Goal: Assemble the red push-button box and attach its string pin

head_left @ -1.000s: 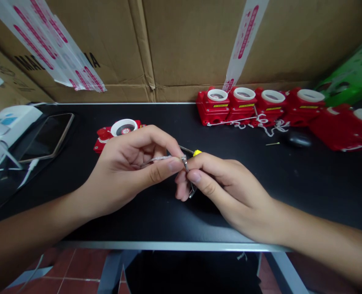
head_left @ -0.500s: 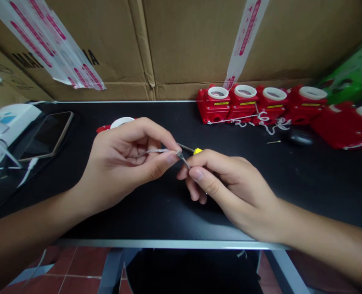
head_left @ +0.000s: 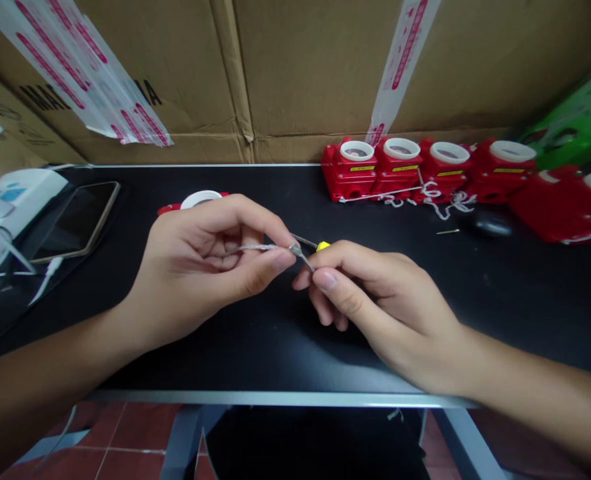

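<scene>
My left hand (head_left: 200, 273) is closed, thumb and forefinger pinching the thick end of a small metal rod (head_left: 305, 261) and a thin whitish cord (head_left: 255, 247). The cord runs from that end back into the palm. My right hand (head_left: 375, 300) is closed too, its thumb and forefinger gripping the rod's thin end. Just beyond the right forefinger shows a screwdriver (head_left: 322, 246) with a yellow handle and a thin shaft; I cannot tell whether it lies on the table or in the hand. A red box with a white ring (head_left: 200, 199) is partly hidden behind my left hand.
Several red boxes with white rings (head_left: 399, 148) stand at the back right, with loose white cords (head_left: 445, 200). A thin brass-coloured pin (head_left: 448, 232) and a dark rounded object (head_left: 490, 225) lie nearby. At left is a phone (head_left: 78, 220). Cardboard (head_left: 300, 80) rises behind the black table (head_left: 255, 363).
My right hand and the rod's thin end have shifted slightly to the right. The left hand has barely moved, and both keep their pinch.
</scene>
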{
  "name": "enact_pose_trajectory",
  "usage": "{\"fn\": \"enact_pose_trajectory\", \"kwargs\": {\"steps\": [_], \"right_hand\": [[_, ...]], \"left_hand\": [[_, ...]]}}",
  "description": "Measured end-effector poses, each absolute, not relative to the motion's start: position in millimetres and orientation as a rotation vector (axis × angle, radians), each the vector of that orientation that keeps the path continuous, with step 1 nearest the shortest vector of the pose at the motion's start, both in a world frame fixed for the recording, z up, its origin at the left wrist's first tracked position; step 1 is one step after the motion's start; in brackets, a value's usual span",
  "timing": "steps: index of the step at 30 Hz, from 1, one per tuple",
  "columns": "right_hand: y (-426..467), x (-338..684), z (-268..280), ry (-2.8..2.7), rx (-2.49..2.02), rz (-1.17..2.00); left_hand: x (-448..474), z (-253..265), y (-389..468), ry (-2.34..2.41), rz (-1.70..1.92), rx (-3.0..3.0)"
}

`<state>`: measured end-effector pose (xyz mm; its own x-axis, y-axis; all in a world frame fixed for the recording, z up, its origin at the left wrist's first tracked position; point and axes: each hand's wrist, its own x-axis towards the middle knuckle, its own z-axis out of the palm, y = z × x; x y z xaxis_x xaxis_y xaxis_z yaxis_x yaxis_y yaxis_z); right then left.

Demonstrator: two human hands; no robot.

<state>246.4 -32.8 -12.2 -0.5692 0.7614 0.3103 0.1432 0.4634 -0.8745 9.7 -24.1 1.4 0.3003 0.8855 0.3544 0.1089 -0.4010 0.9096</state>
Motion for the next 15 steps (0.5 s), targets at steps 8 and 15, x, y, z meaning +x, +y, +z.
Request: {"fn": "enact_pose_trajectory", "kwargs": {"steps": [8,15], "right_hand": [[-33.0,247.5,-9.7,-2.13,-0.836,0.787],[-26.6,246.5,-16.7,-2.185,-0.844,0.778]], "left_hand": [[13.2,5.5,-27.8,0.958,1.197,1.761],[12.7,4.2,-28.9,0.862,1.155,1.755]]}}
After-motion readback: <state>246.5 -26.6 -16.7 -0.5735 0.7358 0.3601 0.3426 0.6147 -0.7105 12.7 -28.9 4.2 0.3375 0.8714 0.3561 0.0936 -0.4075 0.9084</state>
